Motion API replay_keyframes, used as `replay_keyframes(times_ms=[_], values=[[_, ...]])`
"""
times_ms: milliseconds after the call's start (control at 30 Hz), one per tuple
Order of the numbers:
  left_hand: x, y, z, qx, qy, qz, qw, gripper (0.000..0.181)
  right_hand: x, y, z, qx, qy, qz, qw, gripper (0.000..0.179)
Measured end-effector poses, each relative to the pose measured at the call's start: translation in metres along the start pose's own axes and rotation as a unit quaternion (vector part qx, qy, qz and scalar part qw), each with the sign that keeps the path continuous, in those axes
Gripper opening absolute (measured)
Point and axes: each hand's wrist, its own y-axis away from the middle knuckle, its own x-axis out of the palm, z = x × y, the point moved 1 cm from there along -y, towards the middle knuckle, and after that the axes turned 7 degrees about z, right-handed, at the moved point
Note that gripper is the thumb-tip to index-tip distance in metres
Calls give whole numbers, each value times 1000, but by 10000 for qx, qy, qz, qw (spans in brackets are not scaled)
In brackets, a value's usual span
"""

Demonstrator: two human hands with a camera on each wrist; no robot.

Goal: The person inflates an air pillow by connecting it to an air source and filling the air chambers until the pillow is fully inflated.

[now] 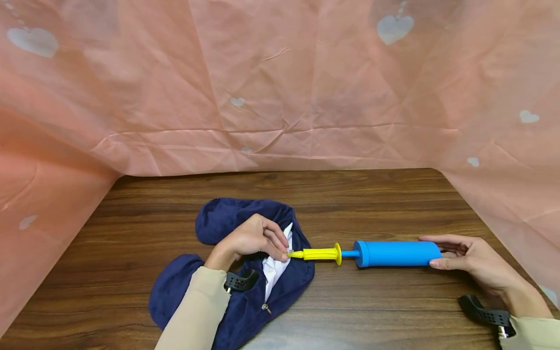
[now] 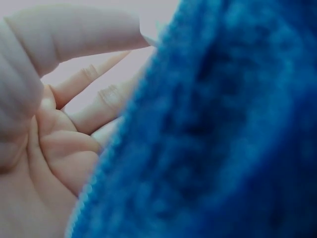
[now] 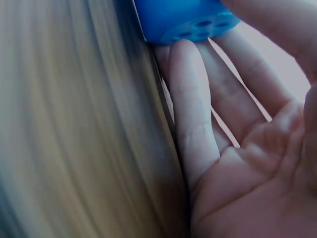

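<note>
Pinching, seemingly, a clear plastic valve (image 1: 289,251) with left hand (image 1: 255,239) over a navy plush U-shaped pillow (image 1: 284,289), now gripping a blue-and-yellow plastic pump (image 1: 395,253) with right hand (image 1: 474,260), apparently seating its nozzle (image 1: 296,254), next probably needing steady strokes.

Pillow (image 1: 282,291) on table (image 1: 372,306), pump (image 1: 398,253) to its right. Liner (image 1: 273,272) in pillow's zip opening, pump nozzle (image 1: 296,254) reaching over pillow. Left hand (image 1: 253,237) above pillow at nozzle, right hand (image 1: 474,255) at pump's right end. Cloth (image 1: 284,87) behind and both sides.
</note>
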Motion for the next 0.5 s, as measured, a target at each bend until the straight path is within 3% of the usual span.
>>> replay_keyframes(times_ms=[300,500], values=[[-4,4,0,-54,18,-40,10000,25,32,-18,23,182,258,-27,9995,52],[-5,4,1,-23,-85,-6,10000,25,20,-15,21,203,516,-46,9984,50]])
